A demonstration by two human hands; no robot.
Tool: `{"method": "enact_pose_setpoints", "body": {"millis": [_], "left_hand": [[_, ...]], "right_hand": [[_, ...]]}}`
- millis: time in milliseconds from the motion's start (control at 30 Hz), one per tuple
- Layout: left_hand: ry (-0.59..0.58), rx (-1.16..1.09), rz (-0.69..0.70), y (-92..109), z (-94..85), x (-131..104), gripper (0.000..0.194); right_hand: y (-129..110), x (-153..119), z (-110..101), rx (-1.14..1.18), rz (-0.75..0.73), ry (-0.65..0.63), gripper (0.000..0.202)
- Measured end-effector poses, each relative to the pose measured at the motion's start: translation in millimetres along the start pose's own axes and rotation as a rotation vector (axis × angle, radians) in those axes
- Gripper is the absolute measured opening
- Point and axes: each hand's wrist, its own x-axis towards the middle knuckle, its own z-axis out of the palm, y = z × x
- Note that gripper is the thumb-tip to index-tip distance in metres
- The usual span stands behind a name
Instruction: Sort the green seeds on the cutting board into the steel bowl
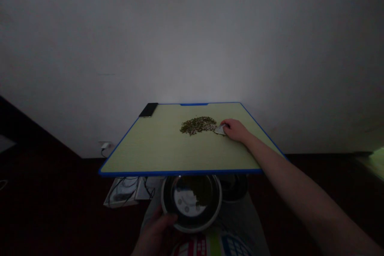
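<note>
My right hand [235, 129] reaches over the pale green board and pinches a small whitish flat piece [220, 129], which may be a card or scrap of paper. The piece touches the right end of a loose spread of small greenish-brown grains [198, 124], too small to name exactly. Below the board's near edge, my left hand [162, 224] grips the left rim of a round metal bowl [215, 214], thumb over the edge. A patch of similar greenish grains covers the right part of the bowl's bottom.
The blue-edged folding table [150, 152] stands against a grey wall [192, 40]. A black phone [149, 109] lies at its far left corner. Under the table are a second dark bowl [234, 187] and a white box with cables [123, 192]. A charger [105, 146] sits in a wall socket.
</note>
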Motion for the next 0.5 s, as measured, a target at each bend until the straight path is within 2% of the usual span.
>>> {"method": "enact_pose_setpoints", "body": {"millis": [233,500], "left_hand": [[0.02,0.0,0.004,-6.6,-13.7,13.3,0.09],[0.009,0.021,0.0,-2.9,-5.1,5.1,0.094]], "right_hand": [[-1.2,-0.1,0.4,-0.016,0.031,0.033,0.03],[-2.9,1.3,2.2,-0.016,0.008,0.034,0.032]]}}
